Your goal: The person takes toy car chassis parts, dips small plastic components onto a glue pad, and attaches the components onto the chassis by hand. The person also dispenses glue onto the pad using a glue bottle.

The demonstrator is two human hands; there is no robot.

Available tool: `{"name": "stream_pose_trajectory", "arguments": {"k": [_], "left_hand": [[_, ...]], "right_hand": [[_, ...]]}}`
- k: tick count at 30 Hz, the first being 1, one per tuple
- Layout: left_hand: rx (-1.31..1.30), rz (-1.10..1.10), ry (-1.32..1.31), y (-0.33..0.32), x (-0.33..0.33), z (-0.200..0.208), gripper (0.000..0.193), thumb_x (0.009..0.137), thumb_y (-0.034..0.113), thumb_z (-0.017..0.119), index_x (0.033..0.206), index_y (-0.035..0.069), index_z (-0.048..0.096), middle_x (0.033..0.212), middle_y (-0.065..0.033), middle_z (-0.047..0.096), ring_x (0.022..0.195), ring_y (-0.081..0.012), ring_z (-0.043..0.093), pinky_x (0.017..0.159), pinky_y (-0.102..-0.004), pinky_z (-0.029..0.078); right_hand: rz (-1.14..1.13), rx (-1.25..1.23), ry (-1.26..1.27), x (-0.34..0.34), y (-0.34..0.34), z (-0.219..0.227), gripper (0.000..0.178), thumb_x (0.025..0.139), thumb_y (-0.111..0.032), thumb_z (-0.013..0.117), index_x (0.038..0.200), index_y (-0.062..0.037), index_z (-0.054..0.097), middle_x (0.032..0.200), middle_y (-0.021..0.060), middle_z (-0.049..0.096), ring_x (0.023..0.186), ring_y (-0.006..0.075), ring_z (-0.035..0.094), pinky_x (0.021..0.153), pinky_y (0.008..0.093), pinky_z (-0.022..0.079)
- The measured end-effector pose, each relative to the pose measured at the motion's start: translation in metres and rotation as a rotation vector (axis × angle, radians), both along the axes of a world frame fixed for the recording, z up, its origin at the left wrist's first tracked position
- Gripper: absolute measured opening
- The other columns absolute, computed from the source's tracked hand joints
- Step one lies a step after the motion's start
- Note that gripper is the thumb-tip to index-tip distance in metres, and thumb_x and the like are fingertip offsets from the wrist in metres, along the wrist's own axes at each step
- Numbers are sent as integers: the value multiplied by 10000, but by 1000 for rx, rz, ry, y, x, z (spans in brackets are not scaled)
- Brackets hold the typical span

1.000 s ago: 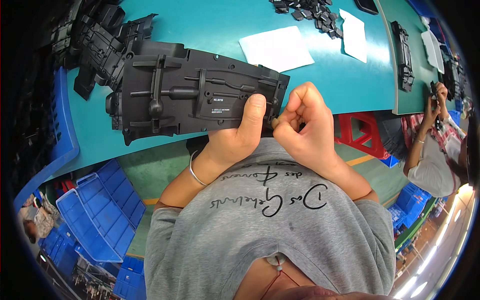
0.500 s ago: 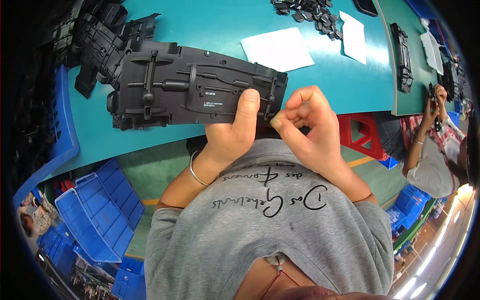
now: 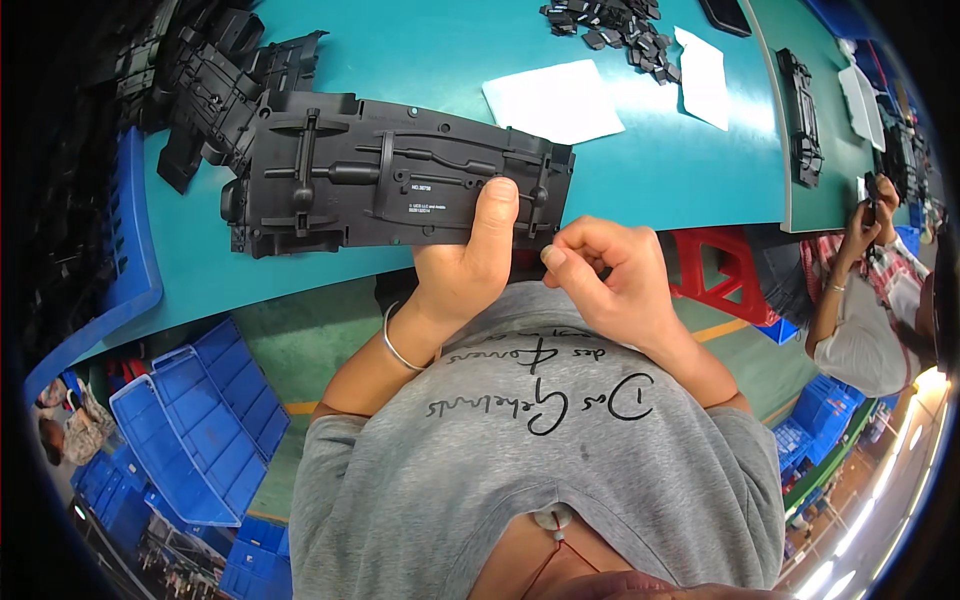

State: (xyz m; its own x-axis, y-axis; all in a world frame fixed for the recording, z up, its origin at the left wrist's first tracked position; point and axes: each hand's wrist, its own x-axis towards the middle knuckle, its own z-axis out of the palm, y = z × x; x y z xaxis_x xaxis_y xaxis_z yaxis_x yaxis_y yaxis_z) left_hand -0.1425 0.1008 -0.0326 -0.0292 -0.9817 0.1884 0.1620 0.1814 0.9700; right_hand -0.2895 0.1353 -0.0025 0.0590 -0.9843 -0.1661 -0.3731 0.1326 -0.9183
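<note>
A long black plastic toy-car chassis (image 3: 335,205) is held level over the near edge of the table, its underside details facing up. My left hand (image 3: 462,262) grips its near side, thumb on top, fingers hidden beneath. Just off the near right corner, my right hand (image 3: 618,278) is closed, thumb and forefinger pressed together. Whether those fingertips pinch anything small cannot be made out. More black chassis parts (image 3: 212,90) lie piled at the far left, partly behind the held one.
On the teal table (image 3: 690,180) lie white sheets (image 3: 553,103), small black pieces (image 3: 640,40) and a dark phone (image 3: 727,15). A blue bin (image 3: 140,230) is left, blue crates (image 3: 200,420) below. A red stool (image 3: 712,270) stands right, near a co-worker (image 3: 865,335).
My right hand has moved slightly down, and its raised fingers have curled in. The chassis has shifted very slightly to the right at its left end.
</note>
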Motion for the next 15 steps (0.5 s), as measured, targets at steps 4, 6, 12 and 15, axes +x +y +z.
{"name": "stream_pose_trajectory", "arguments": {"k": [4, 6, 12, 15], "left_hand": [[1, -19, 37, 1, -2, 3, 112, 905, 92, 511, 880, -5, 562, 811, 4, 537, 702, -77, 471, 626, -218, 400], [8, -13, 48, 1, -2, 3, 113, 906, 94, 511, 884, -4, 563, 811, 5, 537, 702, -77, 472, 626, -216, 399], [-30, -18, -5, -2, 0, 1, 115, 904, 94, 515, 906, -11, 562, 822, 2, 541, 705, -76, 474, 622, -212, 400], [8, 8, 38, -2, 3, 2, 122, 897, 87, 510, 941, -17, 556, 862, -13, 553, 734, -86, 490, 652, -227, 415]], "right_hand": [[12, -22, 46, 2, -2, -2, 153, 769, -74, 642, 656, 5, 576, 469, 44, 496, 396, 76, 448, 384, 236, 336], [12, -17, 51, 3, -2, -2, 154, 768, -76, 640, 653, 3, 575, 468, 43, 496, 392, 80, 446, 382, 238, 334], [34, 6, 47, 1, -5, 4, 146, 780, -83, 639, 676, 2, 582, 483, 40, 511, 412, 78, 466, 400, 231, 349], [37, -7, -83, -12, -8, 6, 78, 811, -75, 625, 793, -4, 599, 552, 17, 567, 488, 42, 508, 441, 204, 387]]}}
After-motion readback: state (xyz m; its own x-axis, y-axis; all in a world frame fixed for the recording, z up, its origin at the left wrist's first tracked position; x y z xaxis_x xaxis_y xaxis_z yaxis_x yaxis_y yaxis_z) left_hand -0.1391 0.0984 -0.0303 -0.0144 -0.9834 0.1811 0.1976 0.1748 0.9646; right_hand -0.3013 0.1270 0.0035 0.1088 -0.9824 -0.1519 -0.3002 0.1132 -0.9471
